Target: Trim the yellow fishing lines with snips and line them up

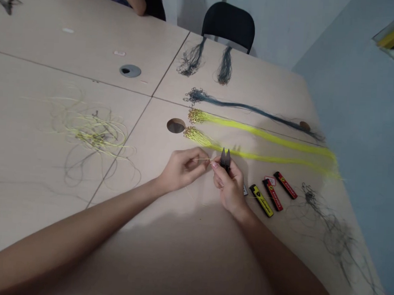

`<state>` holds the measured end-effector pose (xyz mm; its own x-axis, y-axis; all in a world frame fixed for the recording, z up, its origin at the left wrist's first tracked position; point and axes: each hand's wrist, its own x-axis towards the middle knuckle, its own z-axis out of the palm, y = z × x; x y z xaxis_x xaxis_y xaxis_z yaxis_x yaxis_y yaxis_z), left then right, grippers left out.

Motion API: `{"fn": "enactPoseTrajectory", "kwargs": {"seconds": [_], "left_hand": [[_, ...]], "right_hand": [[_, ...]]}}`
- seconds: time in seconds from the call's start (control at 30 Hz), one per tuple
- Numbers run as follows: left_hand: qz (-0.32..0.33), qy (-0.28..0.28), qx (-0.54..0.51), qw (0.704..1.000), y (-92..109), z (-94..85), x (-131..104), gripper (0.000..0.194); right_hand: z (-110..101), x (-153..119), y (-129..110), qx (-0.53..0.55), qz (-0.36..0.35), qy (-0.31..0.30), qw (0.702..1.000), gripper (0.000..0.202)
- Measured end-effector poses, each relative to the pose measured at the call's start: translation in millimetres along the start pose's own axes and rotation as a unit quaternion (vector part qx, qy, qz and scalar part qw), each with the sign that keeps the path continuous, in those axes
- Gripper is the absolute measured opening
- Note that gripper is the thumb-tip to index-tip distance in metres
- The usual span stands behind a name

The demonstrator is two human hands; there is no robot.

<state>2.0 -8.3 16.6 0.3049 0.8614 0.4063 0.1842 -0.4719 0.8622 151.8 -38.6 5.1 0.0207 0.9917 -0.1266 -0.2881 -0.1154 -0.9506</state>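
Fingertip work on a yellow thread point(201, 159) at the middle of the frame

The person's left hand point(183, 170) pinches the thread between thumb and fingers, just left of the frame's middle. The right hand point(228, 183), close beside it, grips a pair of scissors point(226, 160), blades upward and slightly parted, while its thumb and finger seem to nip the thread's end (whether a knot or a fitting sits there is too small to tell).

The step in hand looks like close handling of that one end. The next move would call for a steady pinch and a taut thread, with the blades clear of the fingertips.

Beyond the hands, two yellow bundles point(266, 136) stretch toward the right of the frame. A loose tangle point(97, 134) lies at left of centre, and three lighters point(273, 194) lie to the right of the right hand.
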Motion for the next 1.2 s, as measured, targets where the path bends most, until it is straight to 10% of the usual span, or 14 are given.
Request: {"fn": "enactPoseTrajectory", "kwargs": {"seconds": [1.2], "left_hand": [[-0.062,0.025,-0.077,0.995,-16.7,-0.4,6.6,0.011]], "right_hand": [[-3.4,-3.7,-16.0,0.132,0.065,-0.106,0.983,0.021]]}}
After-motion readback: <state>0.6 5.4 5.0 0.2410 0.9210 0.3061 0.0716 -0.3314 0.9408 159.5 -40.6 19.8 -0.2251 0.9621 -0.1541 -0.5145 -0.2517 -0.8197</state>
